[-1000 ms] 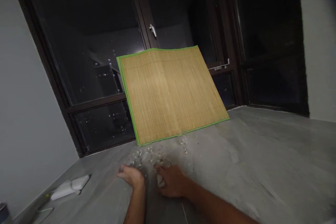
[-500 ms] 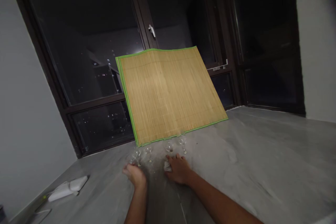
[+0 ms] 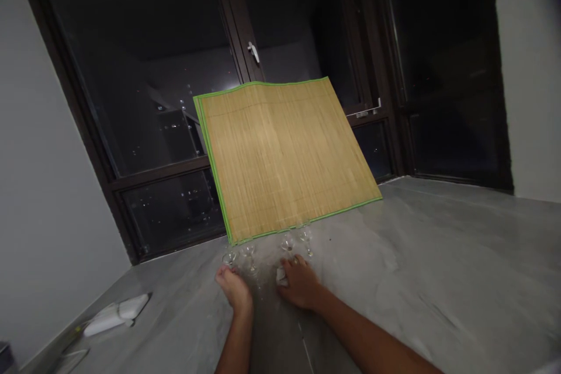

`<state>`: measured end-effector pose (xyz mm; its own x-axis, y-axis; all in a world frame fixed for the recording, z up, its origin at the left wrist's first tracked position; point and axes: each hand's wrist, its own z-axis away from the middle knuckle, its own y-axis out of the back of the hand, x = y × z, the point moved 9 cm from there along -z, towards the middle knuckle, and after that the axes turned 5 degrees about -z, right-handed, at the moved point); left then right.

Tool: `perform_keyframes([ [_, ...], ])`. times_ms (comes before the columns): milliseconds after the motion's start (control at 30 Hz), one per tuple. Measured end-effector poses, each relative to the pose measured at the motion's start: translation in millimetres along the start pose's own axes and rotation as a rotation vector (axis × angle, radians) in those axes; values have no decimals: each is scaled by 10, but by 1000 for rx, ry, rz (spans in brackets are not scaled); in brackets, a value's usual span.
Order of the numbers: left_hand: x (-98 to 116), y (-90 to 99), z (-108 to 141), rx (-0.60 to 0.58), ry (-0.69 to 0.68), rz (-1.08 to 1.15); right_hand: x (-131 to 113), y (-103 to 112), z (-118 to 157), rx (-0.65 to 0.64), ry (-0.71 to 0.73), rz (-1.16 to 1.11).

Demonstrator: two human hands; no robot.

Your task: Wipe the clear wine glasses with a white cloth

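My left hand (image 3: pixel 234 287) is closed at the bottom of a clear stemmed glass (image 3: pixel 230 257), with the fingers hiding its stem. Beside it stands another clear stemmed glass (image 3: pixel 249 251), apart from both hands. In my right hand (image 3: pixel 301 281) is a crumpled whitish piece (image 3: pixel 281 276), perhaps tissue or cloth, between thumb and fingers. Just beyond those fingertips is a glass bowl (image 3: pixel 287 243); its lower part is hidden, so I cannot tell if the hand touches it. A further stemmed glass (image 3: pixel 305 236) stands to the right.
A bamboo mat (image 3: pixel 284 152) with green edging leans against the dark window (image 3: pixel 144 70) behind the glasses. A white, strapped, bag-like object (image 3: pixel 116 314) lies at the left on the grey marbled surface (image 3: pixel 394 269). Walls rise on both sides.
My left hand has shifted right, closer to the glasses. My right hand has moved slightly right, and the glass bowl beyond it has shifted right too.
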<state>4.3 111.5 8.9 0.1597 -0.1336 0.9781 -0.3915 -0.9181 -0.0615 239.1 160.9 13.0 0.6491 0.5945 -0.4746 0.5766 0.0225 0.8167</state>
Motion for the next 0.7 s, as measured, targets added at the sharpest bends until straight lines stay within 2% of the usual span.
perform_keyframes([
  [200, -30, 0, 26, 11, 46, -34, -30, 40, 7, -5, -17, -4],
  [333, -27, -21, 45, -10, 35, -48, 18, 12, -37, 1, 14, -52],
  [700, 5, -51, 104, -20, 37, -23, 43, 32, -20, 2, -33, -46],
])
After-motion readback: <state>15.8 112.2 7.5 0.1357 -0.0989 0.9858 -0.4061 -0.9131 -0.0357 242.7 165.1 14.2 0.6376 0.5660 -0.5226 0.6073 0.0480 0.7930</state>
